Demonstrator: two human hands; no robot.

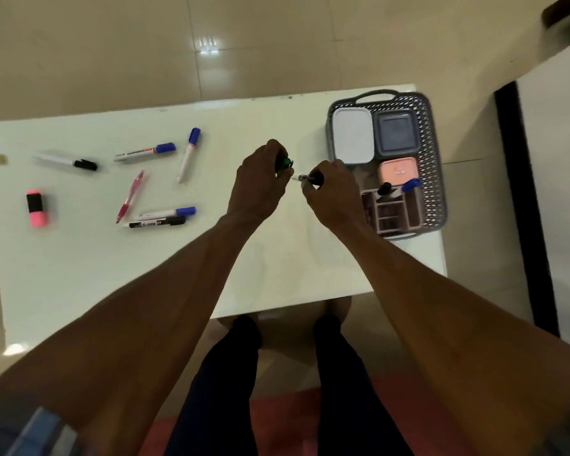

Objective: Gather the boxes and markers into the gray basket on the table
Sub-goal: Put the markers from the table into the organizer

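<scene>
marker in hand: my right hand [329, 189] is pinched around a thin black-and-clear marker [305, 178], mid-table, just off the basket's 9 o'clock side. Light, stiff plastic, a bit slick I'd guess, so I'd grip the barrel, not the tip.

green bit: my left hand [260, 182] is curled tight on something small and green [287, 163], looks like a cap, can't say for sure. It sits almost touching the marker's tip.

loose markers: seven left out around 9 to 10 o'clock. Stubby pink highlighter [36, 208] farthest out, pink pen [130, 196], black-capped white marker [67, 161], three blue-capped white markers [145, 153] [189, 153] [168, 212], plus a black marker [157, 222]. All should be light and rigid but prone to roll; grab mid-barrel.

basket: gray perforated plastic basket [433, 153] at 2 o'clock, already holding a white lidded box [352, 134], a gray lidded box [396, 134], a peach box [399, 171] and a pink divided organizer [389, 213] with two markers standing in it.

table: white tabletop [270, 258], smooth, so stuff could slide.
</scene>
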